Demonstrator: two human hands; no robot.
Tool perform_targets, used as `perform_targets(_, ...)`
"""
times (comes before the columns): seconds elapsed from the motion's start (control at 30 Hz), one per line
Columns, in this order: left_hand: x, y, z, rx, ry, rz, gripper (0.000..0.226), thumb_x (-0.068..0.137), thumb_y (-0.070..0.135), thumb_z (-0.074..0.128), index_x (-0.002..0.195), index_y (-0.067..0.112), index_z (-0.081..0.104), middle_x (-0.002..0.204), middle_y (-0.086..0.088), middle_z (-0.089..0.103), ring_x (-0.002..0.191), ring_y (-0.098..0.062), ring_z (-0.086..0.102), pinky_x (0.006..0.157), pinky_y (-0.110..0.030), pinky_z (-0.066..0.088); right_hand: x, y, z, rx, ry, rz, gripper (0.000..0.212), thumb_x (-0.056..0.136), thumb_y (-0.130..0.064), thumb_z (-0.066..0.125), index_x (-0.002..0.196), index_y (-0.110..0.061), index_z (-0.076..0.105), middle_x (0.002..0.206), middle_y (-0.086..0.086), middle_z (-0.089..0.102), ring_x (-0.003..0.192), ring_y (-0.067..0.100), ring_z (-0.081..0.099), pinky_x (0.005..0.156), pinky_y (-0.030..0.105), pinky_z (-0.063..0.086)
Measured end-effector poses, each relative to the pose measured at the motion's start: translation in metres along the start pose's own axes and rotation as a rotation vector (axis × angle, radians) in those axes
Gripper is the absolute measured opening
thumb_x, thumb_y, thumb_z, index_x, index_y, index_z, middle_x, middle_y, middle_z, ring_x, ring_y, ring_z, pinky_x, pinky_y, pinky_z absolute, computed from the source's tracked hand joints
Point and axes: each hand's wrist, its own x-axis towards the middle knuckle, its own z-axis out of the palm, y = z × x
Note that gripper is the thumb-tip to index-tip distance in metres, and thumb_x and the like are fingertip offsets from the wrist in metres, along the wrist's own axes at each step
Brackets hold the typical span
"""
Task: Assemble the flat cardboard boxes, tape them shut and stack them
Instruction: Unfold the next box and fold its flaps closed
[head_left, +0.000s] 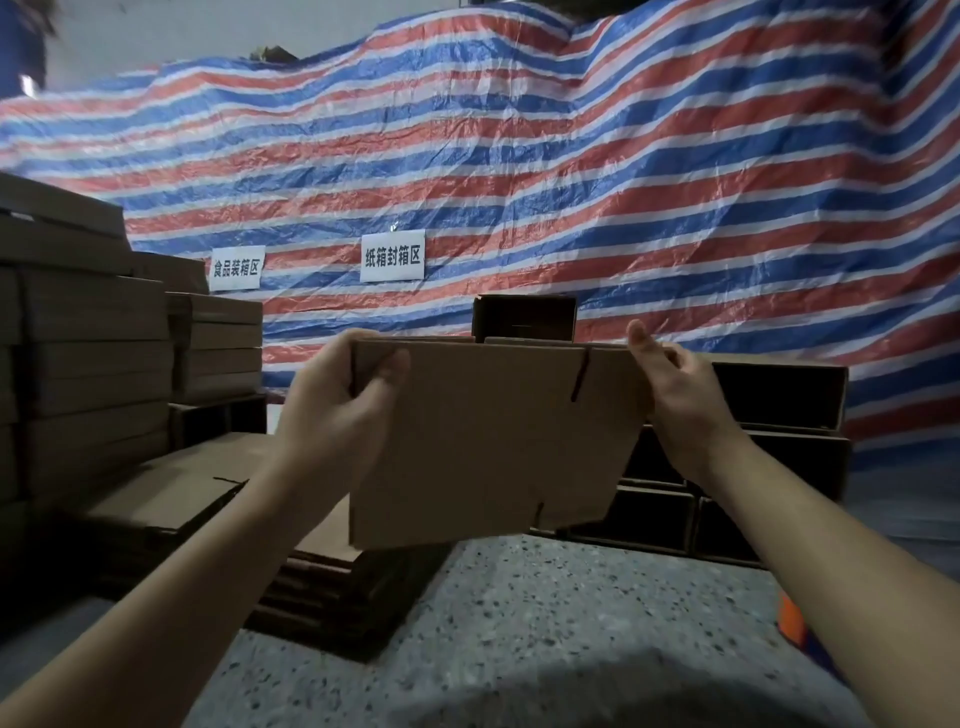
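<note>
I hold a flat, folded brown cardboard box (488, 441) upright in front of me, above the floor. My left hand (337, 400) grips its upper left corner, thumb on the near face and fingers hidden behind. My right hand (670, 384) holds the upper right edge, thumb raised above the top edge and fingers curled at the edge. Slits between the flaps show near the box's right side. A low pile of flat boxes (208, 488) lies on the floor at the left, under my left forearm.
Stacks of cardboard (93, 353) rise at the left. Assembled open boxes (779, 395) are stacked on their sides at the right, one (524, 317) on top behind. A striped red, white and blue tarp (571, 182) with two paper signs hangs behind. Speckled floor (545, 613) lies below.
</note>
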Motion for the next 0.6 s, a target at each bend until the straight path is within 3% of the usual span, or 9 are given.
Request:
perform_targets(0.1, 0.007, -0.008, 0.023, -0.164, -0.024, -0.22, 0.006, 0.096, 0.031, 0.06, 0.097, 0.026, 0.064, 0.086, 0.011, 0.068, 0.085, -0.007, 0.064, 0.074, -0.033, 0.052, -0.007, -0.007, -0.019, -0.002, 0.095, 0.007, 0.05, 0.084, -0.06, 0.069, 0.101, -0.012, 0.069, 0.089, 0.003, 0.077, 0.082, 0.02, 0.076, 0.069, 0.033, 0.061)
perform_targets(0.17, 0.01, -0.014, 0.042, -0.248, -0.069, -0.317, 0.013, 0.096, 0.032, 0.06, 0.103, 0.021, 0.064, 0.087, 0.007, 0.07, 0.086, -0.007, 0.067, 0.071, -0.028, 0.051, -0.012, -0.005, -0.033, -0.041, 0.197, 0.055, 0.039, 0.091, -0.052, 0.067, 0.093, -0.013, 0.07, 0.08, 0.003, 0.077, 0.074, 0.019, 0.076, 0.063, 0.034, 0.061)
perform_targets(0.27, 0.011, -0.014, 0.075, -0.327, -0.137, -0.415, 0.018, 0.095, 0.034, 0.062, 0.104, 0.02, 0.067, 0.084, 0.006, 0.073, 0.08, -0.008, 0.07, 0.059, -0.02, 0.051, -0.019, 0.001, -0.056, -0.11, 0.334, 0.13, 0.037, 0.093, -0.048, 0.066, 0.088, -0.012, 0.07, 0.075, 0.005, 0.075, 0.07, 0.021, 0.074, 0.066, 0.038, 0.061)
perform_targets(0.4, 0.004, -0.028, 0.109, -0.297, -0.229, -0.493, 0.028, 0.092, 0.049, 0.059, 0.097, 0.024, 0.072, 0.093, -0.003, 0.074, 0.088, -0.015, 0.071, 0.072, -0.031, 0.054, -0.031, 0.017, -0.086, -0.193, 0.395, 0.16, 0.039, 0.095, -0.049, 0.062, 0.086, -0.011, 0.069, 0.069, 0.005, 0.074, 0.07, 0.023, 0.073, 0.069, 0.041, 0.061)
perform_targets(0.53, -0.01, -0.047, 0.128, -0.342, -0.269, -0.528, 0.027, 0.09, 0.049, 0.062, 0.078, 0.028, 0.074, 0.069, 0.003, 0.069, 0.06, -0.004, 0.066, 0.047, -0.016, 0.046, -0.037, 0.035, -0.108, -0.237, 0.401, 0.155, 0.037, 0.095, -0.048, 0.062, 0.084, -0.013, 0.068, 0.063, -0.002, 0.072, 0.057, 0.013, 0.071, 0.056, 0.031, 0.053)
perform_targets(0.6, -0.014, -0.057, 0.134, -0.347, -0.267, -0.571, 0.026, 0.091, 0.043, 0.063, 0.075, 0.026, 0.074, 0.064, 0.003, 0.065, 0.053, -0.003, 0.061, 0.041, -0.015, 0.042, -0.038, 0.042, -0.11, -0.233, 0.39, 0.173, 0.036, 0.094, -0.046, 0.064, 0.084, -0.012, 0.069, 0.064, 0.001, 0.073, 0.058, 0.015, 0.071, 0.054, 0.03, 0.054)
